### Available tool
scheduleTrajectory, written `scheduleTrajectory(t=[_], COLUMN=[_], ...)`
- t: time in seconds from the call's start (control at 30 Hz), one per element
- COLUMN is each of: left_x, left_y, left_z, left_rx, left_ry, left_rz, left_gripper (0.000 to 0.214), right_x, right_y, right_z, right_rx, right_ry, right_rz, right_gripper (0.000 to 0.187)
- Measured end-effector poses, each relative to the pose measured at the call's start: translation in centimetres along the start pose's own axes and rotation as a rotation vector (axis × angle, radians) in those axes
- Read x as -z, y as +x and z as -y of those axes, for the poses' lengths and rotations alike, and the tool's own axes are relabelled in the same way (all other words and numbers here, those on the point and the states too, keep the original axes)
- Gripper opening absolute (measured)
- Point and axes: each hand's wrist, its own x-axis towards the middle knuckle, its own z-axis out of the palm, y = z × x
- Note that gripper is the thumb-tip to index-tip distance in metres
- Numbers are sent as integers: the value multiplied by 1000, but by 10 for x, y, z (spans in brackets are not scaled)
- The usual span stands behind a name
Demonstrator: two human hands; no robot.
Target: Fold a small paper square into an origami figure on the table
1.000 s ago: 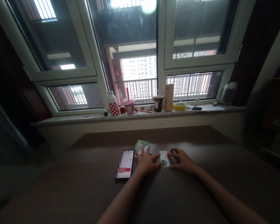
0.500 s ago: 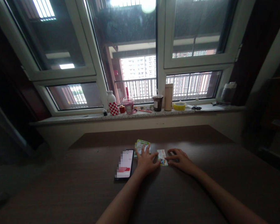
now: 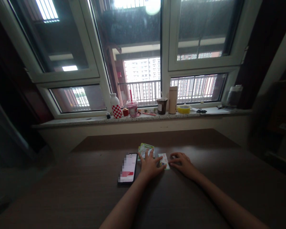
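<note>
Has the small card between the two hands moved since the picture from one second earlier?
Yes. The small card has shifted slightly left in the view, closer to the phone, which has stayed put.

"What moved?"
"The small card (image 3: 165,159) slid farther under the left hand's (image 3: 149,166) thumb and index finger."
"And the right hand (image 3: 182,163)?"
"It shifted after the card, its fingertips drawn closer together."

dim overall | backlit by window (image 3: 137,35) | sheen on table (image 3: 201,146) | corners blurred
</note>
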Motion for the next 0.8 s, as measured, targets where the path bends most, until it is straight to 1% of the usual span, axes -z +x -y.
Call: scheduleTrajectory(t=[0.2,0.5,0.67,0.8], left_x=[4,9,9,7], left_y=[0,-1,0,0], left_z=[-3,-5,-5,-4], left_rx=[46,76,83,77], left_ry=[-12,7,10,-1], left_rz=[48,97,118,107], left_gripper=[56,60,61,60], right_x=[-3,-2,-3,-7], right_y=[3,13,14,12], right_z=[-2,8,13,16], right_rx=[-46,-172,-187,-197], right_ry=[-15,-116,-189,-268], right_rz=[-18,-38,-46,-68], right_gripper=[23,24,30,34])
